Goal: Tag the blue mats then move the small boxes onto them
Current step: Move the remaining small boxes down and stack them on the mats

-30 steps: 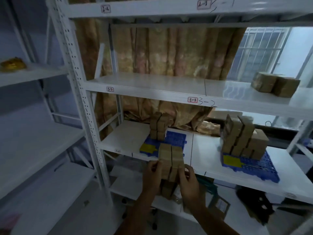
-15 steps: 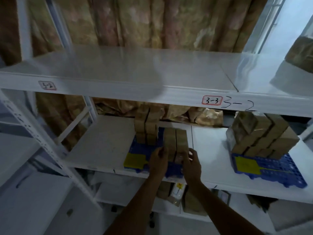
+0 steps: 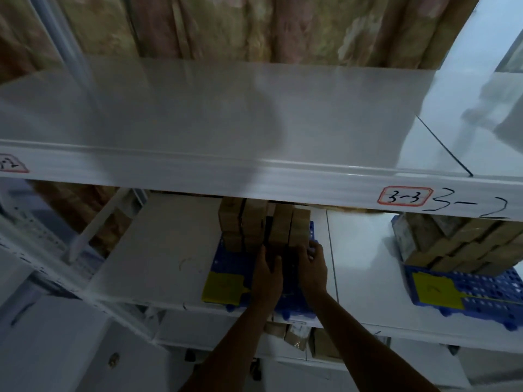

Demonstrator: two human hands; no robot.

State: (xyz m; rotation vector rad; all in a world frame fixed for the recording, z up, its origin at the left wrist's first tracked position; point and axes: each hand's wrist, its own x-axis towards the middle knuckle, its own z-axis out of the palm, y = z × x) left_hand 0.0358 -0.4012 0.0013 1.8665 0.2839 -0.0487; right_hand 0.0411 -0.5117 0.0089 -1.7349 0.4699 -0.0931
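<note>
A: Both hands reach into the middle shelf from the head view. Our left hand [image 3: 267, 274] and right hand [image 3: 311, 268] sit close together, pressed against the base of the near stack of small boxes [image 3: 288, 227]; we cannot tell whether the fingers are gripping or only steadying.

B: Location of that stack?

A: On the left blue mat [image 3: 229, 264], just beside the rear stack of boxes [image 3: 243, 222], nearly touching it. A yellow tag [image 3: 222, 288] lies on the mat's front-left corner.

B: Progress?

A: We judge it well along. The right blue mat [image 3: 481, 295] also carries a yellow tag [image 3: 434, 291] and a larger pile of boxes [image 3: 458, 244]. Both mats look tagged. More brown boxes [image 3: 294, 335] show on the shelf below, so some moving may remain.

B: Orientation?

A: The held stack stands upright, long axis vertical, tops hidden behind the edge of the upper shelf [image 3: 254, 176]. The left mat's long axis seems to run front to back.
</note>
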